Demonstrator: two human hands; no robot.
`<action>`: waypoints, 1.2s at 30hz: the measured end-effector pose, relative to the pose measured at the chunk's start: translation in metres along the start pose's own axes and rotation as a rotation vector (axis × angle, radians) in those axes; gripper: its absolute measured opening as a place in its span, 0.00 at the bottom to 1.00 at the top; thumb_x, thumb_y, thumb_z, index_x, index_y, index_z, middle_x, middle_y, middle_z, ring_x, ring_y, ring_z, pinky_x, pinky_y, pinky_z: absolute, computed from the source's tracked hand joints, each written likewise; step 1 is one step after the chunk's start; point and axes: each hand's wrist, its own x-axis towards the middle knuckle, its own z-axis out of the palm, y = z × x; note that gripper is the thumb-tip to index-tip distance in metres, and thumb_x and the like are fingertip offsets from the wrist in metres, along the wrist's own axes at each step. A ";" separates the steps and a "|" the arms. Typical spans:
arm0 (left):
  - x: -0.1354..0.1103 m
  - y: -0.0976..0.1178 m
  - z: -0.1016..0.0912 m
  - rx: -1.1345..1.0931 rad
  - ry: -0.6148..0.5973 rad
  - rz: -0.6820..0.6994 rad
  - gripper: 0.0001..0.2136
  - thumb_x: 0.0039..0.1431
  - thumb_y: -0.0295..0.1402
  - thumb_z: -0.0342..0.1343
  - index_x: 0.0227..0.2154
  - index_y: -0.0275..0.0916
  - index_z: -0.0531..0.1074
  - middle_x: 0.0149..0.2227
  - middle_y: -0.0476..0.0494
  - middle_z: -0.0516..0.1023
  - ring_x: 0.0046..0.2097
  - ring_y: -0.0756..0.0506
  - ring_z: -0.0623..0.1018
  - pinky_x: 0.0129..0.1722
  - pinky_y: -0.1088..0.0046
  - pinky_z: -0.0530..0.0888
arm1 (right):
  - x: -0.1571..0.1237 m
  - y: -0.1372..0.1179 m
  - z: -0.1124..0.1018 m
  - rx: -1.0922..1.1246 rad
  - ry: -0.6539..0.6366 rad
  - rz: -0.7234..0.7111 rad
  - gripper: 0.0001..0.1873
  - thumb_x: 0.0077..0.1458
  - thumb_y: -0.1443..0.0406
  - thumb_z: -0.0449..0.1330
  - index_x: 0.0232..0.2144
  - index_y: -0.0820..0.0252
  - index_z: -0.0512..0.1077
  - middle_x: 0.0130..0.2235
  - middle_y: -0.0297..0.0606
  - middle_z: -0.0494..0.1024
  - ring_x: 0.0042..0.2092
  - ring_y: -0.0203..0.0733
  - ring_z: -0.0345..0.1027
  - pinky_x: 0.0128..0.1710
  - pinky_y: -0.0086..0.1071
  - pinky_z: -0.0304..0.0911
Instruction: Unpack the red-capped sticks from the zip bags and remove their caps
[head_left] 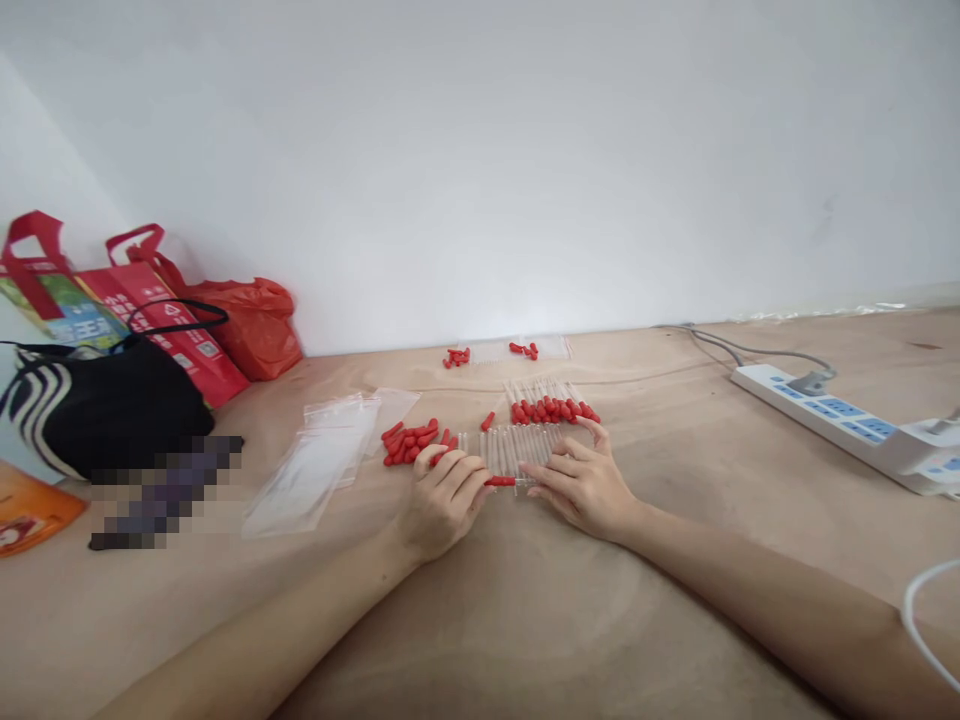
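Red caps [409,443] form four heaps; left hand [442,500], right hand [581,487] touch one tube [501,481].

I sit in what looks like a plain home room: bare plywood surface [525,620], blank white wall [480,150], shopping bags [150,310], power strip [840,415].

The caps [409,443] are red, the tubes [517,447] clear, the bag [97,415] black-and-white striped.
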 end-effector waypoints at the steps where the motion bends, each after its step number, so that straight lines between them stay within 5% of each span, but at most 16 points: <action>1: 0.000 0.000 0.000 -0.013 -0.001 -0.009 0.02 0.53 0.29 0.52 0.29 0.38 0.69 0.30 0.48 0.76 0.35 0.48 0.72 0.44 0.65 0.62 | 0.001 -0.001 0.001 -0.001 0.004 -0.007 0.09 0.53 0.61 0.54 0.34 0.55 0.72 0.19 0.27 0.70 0.29 0.33 0.60 0.52 0.45 0.39; 7: 0.002 0.001 0.005 -0.123 -0.054 0.031 0.07 0.55 0.34 0.51 0.35 0.38 0.70 0.36 0.45 0.75 0.40 0.45 0.71 0.46 0.62 0.62 | 0.004 -0.007 0.000 0.014 0.050 -0.054 0.06 0.53 0.63 0.55 0.31 0.55 0.72 0.19 0.26 0.69 0.28 0.31 0.58 0.51 0.43 0.41; 23: -0.005 -0.006 -0.003 -0.218 -0.080 0.086 0.09 0.57 0.29 0.47 0.24 0.38 0.68 0.25 0.50 0.73 0.33 0.50 0.71 0.43 0.66 0.63 | -0.007 0.000 -0.007 0.062 0.044 -0.093 0.07 0.53 0.63 0.54 0.26 0.55 0.71 0.16 0.25 0.65 0.28 0.31 0.56 0.48 0.42 0.40; 31: -0.019 -0.041 -0.021 -0.245 -0.050 -0.306 0.08 0.57 0.29 0.46 0.29 0.37 0.70 0.29 0.45 0.70 0.32 0.51 0.71 0.32 0.76 0.69 | -0.011 0.012 -0.011 -0.013 0.002 0.057 0.08 0.53 0.60 0.54 0.31 0.50 0.73 0.17 0.27 0.66 0.27 0.32 0.56 0.46 0.39 0.41; 36: -0.007 -0.082 -0.017 -0.179 -0.128 -0.642 0.11 0.54 0.32 0.46 0.36 0.37 0.71 0.33 0.44 0.70 0.33 0.49 0.71 0.32 0.75 0.69 | 0.003 0.004 -0.002 -0.015 -0.027 0.158 0.11 0.54 0.65 0.51 0.34 0.56 0.72 0.21 0.31 0.70 0.28 0.33 0.58 0.45 0.38 0.43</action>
